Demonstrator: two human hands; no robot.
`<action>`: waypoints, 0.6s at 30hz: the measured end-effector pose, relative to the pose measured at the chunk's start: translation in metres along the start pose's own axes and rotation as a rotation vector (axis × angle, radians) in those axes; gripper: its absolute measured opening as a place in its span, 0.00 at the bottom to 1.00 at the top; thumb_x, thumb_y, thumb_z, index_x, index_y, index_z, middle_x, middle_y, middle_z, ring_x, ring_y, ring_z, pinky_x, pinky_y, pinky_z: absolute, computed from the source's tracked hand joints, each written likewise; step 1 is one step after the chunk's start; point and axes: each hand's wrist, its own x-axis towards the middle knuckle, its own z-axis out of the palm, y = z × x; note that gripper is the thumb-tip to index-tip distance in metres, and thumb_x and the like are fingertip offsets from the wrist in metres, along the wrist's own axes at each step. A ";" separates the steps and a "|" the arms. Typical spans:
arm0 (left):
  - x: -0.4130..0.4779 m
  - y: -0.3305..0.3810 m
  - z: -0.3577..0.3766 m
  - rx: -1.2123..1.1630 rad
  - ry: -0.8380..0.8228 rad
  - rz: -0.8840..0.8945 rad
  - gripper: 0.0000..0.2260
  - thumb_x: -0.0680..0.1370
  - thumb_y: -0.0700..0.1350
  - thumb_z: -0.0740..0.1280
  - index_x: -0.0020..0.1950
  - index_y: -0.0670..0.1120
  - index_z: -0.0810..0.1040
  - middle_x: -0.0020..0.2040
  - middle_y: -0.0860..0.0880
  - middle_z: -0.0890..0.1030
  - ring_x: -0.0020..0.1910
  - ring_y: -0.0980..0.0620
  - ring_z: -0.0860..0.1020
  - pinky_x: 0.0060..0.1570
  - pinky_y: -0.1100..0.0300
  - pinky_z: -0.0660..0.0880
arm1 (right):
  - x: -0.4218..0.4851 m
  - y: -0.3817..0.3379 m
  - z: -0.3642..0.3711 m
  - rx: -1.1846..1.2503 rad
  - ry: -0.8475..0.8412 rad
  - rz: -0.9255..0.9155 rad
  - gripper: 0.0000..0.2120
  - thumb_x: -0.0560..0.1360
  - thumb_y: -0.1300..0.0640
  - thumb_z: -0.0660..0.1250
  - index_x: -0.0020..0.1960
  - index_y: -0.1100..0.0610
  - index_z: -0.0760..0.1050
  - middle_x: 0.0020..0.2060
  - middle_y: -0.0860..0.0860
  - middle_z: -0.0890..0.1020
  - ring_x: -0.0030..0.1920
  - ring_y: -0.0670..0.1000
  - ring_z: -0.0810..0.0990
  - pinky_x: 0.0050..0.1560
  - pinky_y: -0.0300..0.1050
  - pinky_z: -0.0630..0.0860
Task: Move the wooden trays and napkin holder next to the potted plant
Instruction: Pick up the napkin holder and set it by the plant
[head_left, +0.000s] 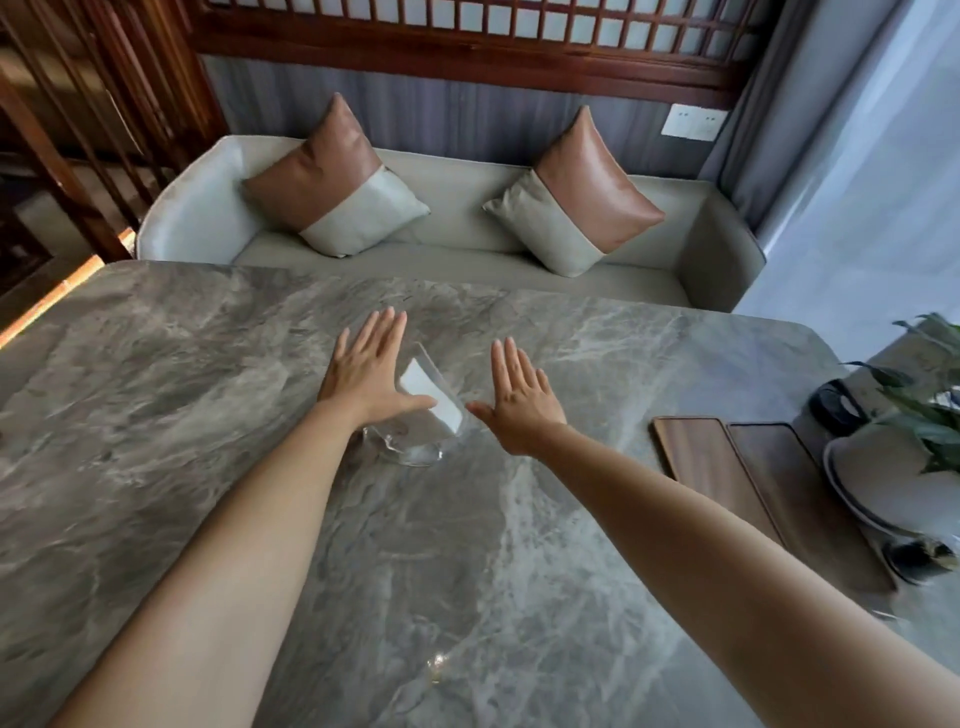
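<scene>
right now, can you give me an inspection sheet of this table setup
surface: grey marble table, mostly bare
job's things: clear napkin holder mid-table with white napkins; two wooden trays side by side at right, beside the plant
clutter: plate and dark items by the plant
hands: left hand and right hand open, fingers spread, flanking the holder; contact unclear
cables: nothing seen
surroundings: sofa with two cushions, wooden lattice, curtain
</scene>
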 end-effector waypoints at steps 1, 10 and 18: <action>-0.001 -0.010 0.002 -0.005 -0.021 -0.016 0.52 0.68 0.65 0.68 0.78 0.47 0.39 0.79 0.49 0.40 0.78 0.51 0.41 0.76 0.48 0.41 | 0.003 -0.009 0.005 -0.005 -0.020 -0.008 0.39 0.79 0.40 0.50 0.76 0.58 0.33 0.77 0.54 0.36 0.77 0.53 0.38 0.77 0.52 0.42; 0.010 -0.054 0.021 -0.043 -0.221 -0.084 0.55 0.66 0.51 0.77 0.78 0.49 0.37 0.80 0.47 0.43 0.79 0.50 0.46 0.76 0.47 0.48 | 0.024 -0.046 0.030 0.042 -0.127 0.031 0.44 0.78 0.43 0.57 0.75 0.60 0.30 0.77 0.55 0.35 0.77 0.54 0.38 0.77 0.52 0.43; 0.030 -0.062 0.036 -0.256 -0.230 -0.172 0.35 0.72 0.39 0.69 0.75 0.54 0.59 0.72 0.43 0.70 0.66 0.41 0.73 0.64 0.50 0.73 | 0.028 -0.055 0.039 0.144 -0.187 0.076 0.43 0.78 0.52 0.61 0.75 0.60 0.31 0.78 0.56 0.49 0.76 0.57 0.55 0.73 0.51 0.61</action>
